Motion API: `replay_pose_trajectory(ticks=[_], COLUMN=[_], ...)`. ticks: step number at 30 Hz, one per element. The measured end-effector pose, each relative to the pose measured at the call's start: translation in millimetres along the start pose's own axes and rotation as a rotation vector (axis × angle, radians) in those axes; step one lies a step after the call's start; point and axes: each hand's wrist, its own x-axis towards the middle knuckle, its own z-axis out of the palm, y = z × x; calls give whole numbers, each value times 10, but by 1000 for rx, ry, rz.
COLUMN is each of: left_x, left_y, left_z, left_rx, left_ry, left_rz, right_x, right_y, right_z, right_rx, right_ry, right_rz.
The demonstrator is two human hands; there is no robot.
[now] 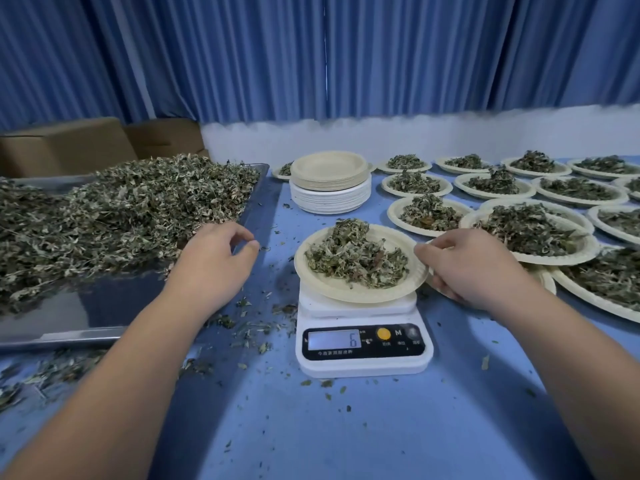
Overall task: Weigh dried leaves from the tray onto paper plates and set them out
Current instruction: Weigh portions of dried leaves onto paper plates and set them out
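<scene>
A metal tray point(104, 327) along the left edge of the blue tabletop point(311, 427) carries a heap of dried leaves point(121, 209). The left hand point(211, 261) hovers over the tray's right rim, its fingers loosely curled with nothing visible in them. Just to its right, a paper plate point(346, 292) with a mound of leaves sits on a white kitchen scale point(363, 341) whose display reads 6. Behind the scale stands a stack of empty plates point(329, 181). The right hand point(474, 268) pinches the weighed plate's right rim, thumb on top. Filled plates point(526, 233) crowd the tabletop's right side, some beneath that hand
</scene>
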Motion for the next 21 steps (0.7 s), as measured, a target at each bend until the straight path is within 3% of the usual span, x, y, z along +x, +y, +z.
replay_pose_trajectory(ticks=[21], left_x=[-43], left_y=[16], left_z=[-51], left_rx=[24], left_ry=[-98], left_rz=[17], right_x=[-98], right_y=[-68], right_z=[122], right_rx=[251], right_ry=[-80], right_rz=[179])
